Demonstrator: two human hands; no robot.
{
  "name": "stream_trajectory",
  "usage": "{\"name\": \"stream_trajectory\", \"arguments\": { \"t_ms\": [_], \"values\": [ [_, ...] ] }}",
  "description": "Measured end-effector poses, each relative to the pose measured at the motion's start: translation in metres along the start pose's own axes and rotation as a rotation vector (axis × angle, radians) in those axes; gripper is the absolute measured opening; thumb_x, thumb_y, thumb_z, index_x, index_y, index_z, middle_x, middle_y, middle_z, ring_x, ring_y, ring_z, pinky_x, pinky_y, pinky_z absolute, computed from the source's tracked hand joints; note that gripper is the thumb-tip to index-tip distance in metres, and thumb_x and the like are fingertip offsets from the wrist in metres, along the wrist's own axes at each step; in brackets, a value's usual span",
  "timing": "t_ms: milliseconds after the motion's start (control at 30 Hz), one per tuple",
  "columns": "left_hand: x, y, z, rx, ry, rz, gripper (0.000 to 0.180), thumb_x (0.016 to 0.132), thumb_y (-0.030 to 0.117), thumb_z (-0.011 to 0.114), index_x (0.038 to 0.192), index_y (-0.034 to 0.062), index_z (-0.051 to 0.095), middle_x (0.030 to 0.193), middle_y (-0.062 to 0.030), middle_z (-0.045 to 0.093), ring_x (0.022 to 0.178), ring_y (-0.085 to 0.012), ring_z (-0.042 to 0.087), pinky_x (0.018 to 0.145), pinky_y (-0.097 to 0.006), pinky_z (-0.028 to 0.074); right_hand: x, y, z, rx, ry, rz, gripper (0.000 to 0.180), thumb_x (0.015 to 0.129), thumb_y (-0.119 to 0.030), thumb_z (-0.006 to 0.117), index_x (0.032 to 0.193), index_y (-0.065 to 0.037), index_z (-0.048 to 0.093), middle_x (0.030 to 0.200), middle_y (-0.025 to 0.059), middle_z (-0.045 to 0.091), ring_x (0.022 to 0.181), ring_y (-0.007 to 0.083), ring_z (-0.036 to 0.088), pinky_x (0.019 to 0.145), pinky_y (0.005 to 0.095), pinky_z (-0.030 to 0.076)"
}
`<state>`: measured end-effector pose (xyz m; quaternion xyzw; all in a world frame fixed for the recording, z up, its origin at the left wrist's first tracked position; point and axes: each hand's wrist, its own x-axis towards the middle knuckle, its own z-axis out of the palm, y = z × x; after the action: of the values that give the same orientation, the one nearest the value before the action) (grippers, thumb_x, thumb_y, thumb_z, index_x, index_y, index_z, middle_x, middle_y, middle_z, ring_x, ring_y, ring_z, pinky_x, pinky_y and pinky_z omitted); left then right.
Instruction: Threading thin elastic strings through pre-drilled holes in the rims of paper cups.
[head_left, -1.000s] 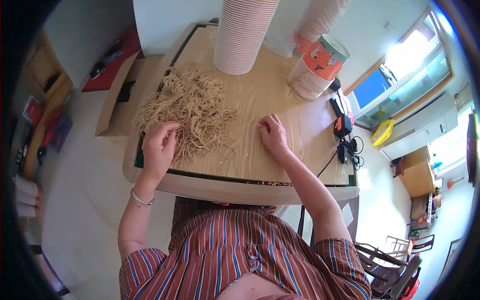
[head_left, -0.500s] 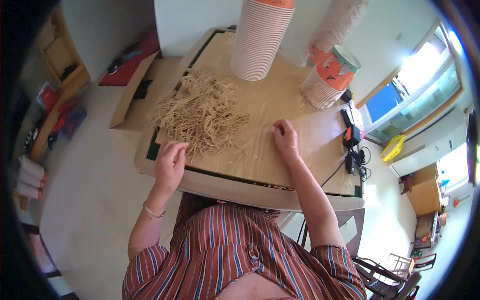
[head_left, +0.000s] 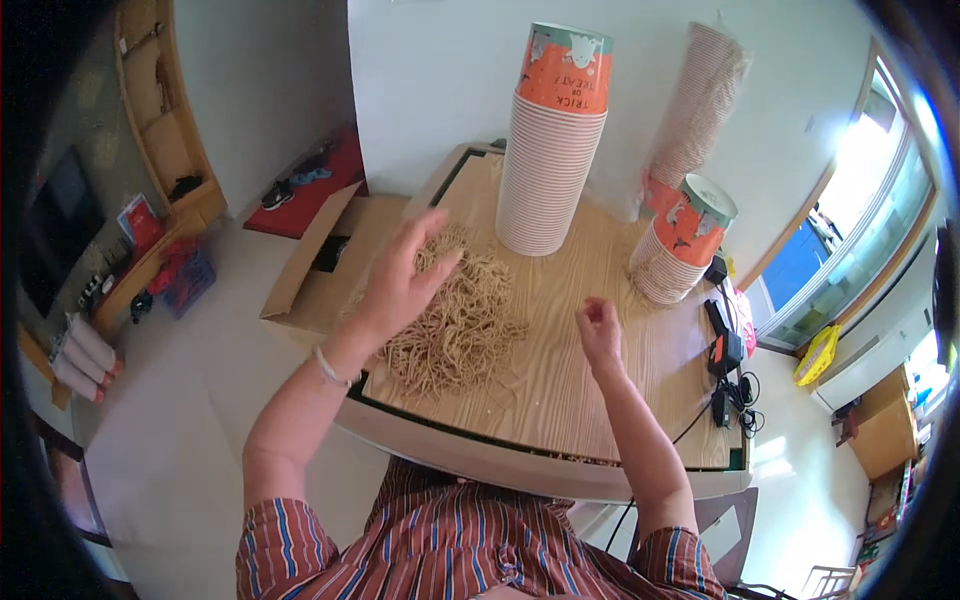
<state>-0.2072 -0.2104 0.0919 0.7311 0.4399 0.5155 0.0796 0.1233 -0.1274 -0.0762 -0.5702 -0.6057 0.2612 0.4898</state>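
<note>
L hand [head_left: 400, 285] was over the L part of a loose heap of tan cords [head_left: 462, 335]. Its grip was loose: fingers extended, thumb well apart, nothing seen in it. Couldn't tell if the fingertips touched the cords. Pale bracelet [head_left: 335, 370] on that wrist.

R hand [head_left: 601, 338] was R of the heap, apart from it, over the worktop [head_left: 565, 400]. Its grip was half curled, thumb nr index; couldn't tell whether anything thin was pinched.

Heap lay tangled on the L side of the worktop, wood-grain surface, w/ a few stray ends poking out twd the R. Behind it, slightly R, stood a tall stack of cups [head_left: 550, 185]: pale rims nested close, top cup orange w/ green band, print upside-down. Farther R: short cup stack [head_left: 672, 265], orange cup on top; behind that, a film-wrapped stack [head_left: 700, 100] nr the wall.

Along the R edge: black adapter [head_left: 726, 352] w/ orange label, plus coiled cables [head_left: 745, 400]. Open cardboard box [head_left: 305, 262] stood just beyond the L edge. Farther off L: red mat [head_left: 340, 180] w/ dark shoes [head_left: 277, 195]. Yellow bag [head_left: 820, 355] on the floor, far R. Person wore a striped top [head_left: 450, 550], short sleeves; both forearms bare.
</note>
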Motion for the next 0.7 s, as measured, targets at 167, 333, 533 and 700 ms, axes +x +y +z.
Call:
{"name": "stream_trajectory", "arguments": {
  "t_ms": [167, 333, 533, 700],
  "values": [
    [0.117, -0.047, 0.024, -0.176, 0.004, -0.06, 0.059, 0.091, 0.026, 0.068, 0.138, 0.0002, 0.043, 0.138, -0.0165, 0.047, 0.128, -0.0287, 0.048, 0.104, -0.039, 0.043, 0.092, -0.091, -0.025, 0.124, 0.051, -0.289, 0.06, 0.085, -0.02, 0.075, 0.134, -0.004, 0.045, 0.122, 0.0116, 0.055, 0.112, 0.0228, 0.055, 0.09, 0.037, 0.048],
    [0.224, -0.071, 0.052, -0.302, -0.003, -0.164, 0.087, 0.087, 0.048, 0.07, 0.143, -0.0072, 0.034, 0.146, -0.0257, 0.038, 0.137, -0.0354, 0.039, 0.108, -0.042, 0.04, 0.197, -0.165, -0.04, 0.088, 0.039, -0.364, 0.076, 0.087, -0.032, 0.074, 0.146, -0.006, 0.033, 0.143, 0.0222, 0.043, 0.135, 0.0298, 0.041, 0.107, 0.0412, 0.038],
    [0.283, -0.077, 0.088, -0.395, -0.076, -0.265, 0.092, 0.086, 0.054, 0.068, 0.147, -0.0039, 0.03, 0.145, -0.0215, 0.042, 0.137, -0.0281, 0.039, 0.113, -0.04, 0.033, 0.267, -0.212, -0.027, 0.029, 0.043, -0.363, 0.088, 0.081, -0.035, 0.08, 0.146, -0.001, 0.032, 0.139, 0.0215, 0.046, 0.131, 0.0277, 0.043, 0.109, 0.0412, 0.035],
    [0.297, -0.092, 0.103, -0.556, -0.139, -0.163, 0.086, 0.087, 0.048, 0.07, 0.146, -0.0019, 0.033, 0.14, -0.0167, 0.048, 0.132, -0.0244, 0.045, 0.111, -0.037, 0.036, 0.278, -0.222, -0.002, 0.287, -0.077, -0.463, 0.076, 0.081, -0.03, 0.08, 0.139, 0.001, 0.04, 0.128, 0.0184, 0.055, 0.119, 0.0248, 0.053, 0.1, 0.037, 0.045]
  ]
}}
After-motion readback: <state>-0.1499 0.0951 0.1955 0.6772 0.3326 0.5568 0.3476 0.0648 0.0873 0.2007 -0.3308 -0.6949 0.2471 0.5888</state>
